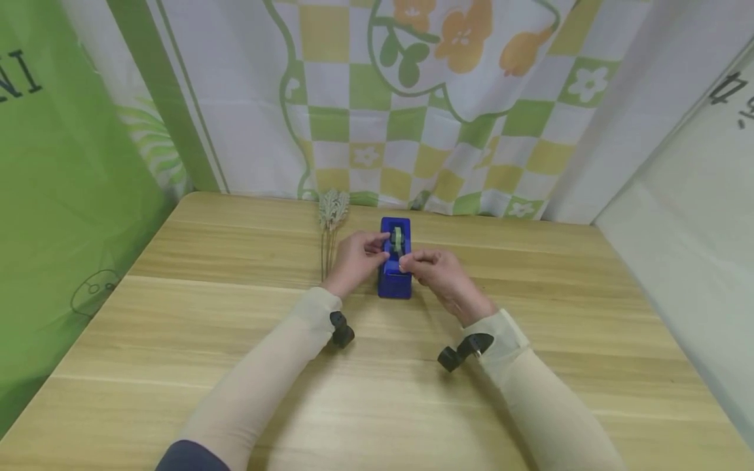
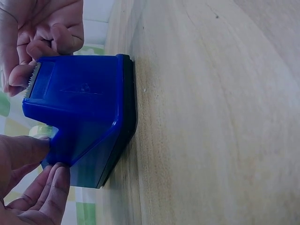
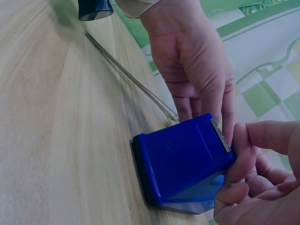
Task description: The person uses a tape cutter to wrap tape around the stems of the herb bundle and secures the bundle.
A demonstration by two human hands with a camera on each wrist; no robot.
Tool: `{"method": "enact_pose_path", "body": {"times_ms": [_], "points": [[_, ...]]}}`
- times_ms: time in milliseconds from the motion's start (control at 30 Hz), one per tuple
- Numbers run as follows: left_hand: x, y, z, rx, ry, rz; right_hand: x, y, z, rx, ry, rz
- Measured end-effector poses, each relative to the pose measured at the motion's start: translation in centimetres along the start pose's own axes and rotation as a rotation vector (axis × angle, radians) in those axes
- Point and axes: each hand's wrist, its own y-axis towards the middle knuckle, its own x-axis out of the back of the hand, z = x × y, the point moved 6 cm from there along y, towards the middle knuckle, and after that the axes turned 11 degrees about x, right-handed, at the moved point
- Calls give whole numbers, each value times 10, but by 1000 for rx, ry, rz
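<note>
A blue tape dispenser (image 1: 394, 286) stands on the wooden table, holding a roll of pale green tape (image 1: 398, 235). My left hand (image 1: 357, 257) grips its left side, thumb near the roll and fingertips against the wall in the left wrist view. At the front end, the thumb and index finger of my right hand (image 1: 440, 275) pinch together by the serrated cutter (image 3: 221, 135). They appear to hold the tape's free end, though the clear strip is hard to make out.
Dried grass stems with pale heads (image 1: 333, 209) lie left of the dispenser, close behind my left hand. A checked, flowered curtain (image 1: 412, 131) hangs along the far edge of the wooden table (image 1: 377, 392). Small black cameras sit on both wrists.
</note>
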Motion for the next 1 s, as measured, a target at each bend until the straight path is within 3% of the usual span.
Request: {"method": "enact_pose_path", "body": {"times_ms": [500,800,1000], "points": [[-1,0,1,6,-8,-3,5,-10,1,58,2,4],[0,0,2,10,-3,-4,-7,-20,3,73,131,53],[-1,1,3,5,-1,5,-13,-22,3,84,193,40]]}}
